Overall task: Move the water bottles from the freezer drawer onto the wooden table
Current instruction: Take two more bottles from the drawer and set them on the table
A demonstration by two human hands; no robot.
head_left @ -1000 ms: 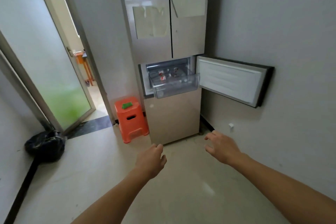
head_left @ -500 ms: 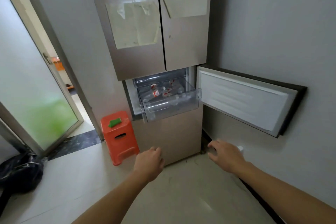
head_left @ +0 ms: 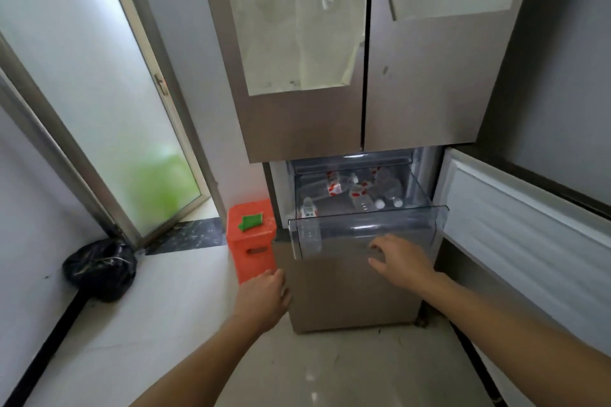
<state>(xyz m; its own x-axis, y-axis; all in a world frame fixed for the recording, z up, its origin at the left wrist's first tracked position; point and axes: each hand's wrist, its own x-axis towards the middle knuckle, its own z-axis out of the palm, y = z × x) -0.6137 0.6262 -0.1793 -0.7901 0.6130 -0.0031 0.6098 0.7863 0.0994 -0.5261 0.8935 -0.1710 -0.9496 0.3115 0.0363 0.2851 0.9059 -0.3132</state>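
Observation:
A clear plastic freezer drawer is pulled out of the steel fridge. Several water bottles with red-and-white labels lie in it; one bottle stands at its front left corner. My right hand is open, fingers spread, just in front of and below the drawer's front wall, holding nothing. Lower and to the left, my left hand hangs in front of the lower fridge panel, fingers loosely apart and empty. The wooden table is out of sight.
The freezer door stands swung open to the right, against the wall. An orange plastic stool with a green item on top stands left of the fridge. A black bag lies on the floor by the frosted glass door.
I have come much closer to the fridge. My right hand rose from near the floor to the drawer's front. My left hand stayed low.

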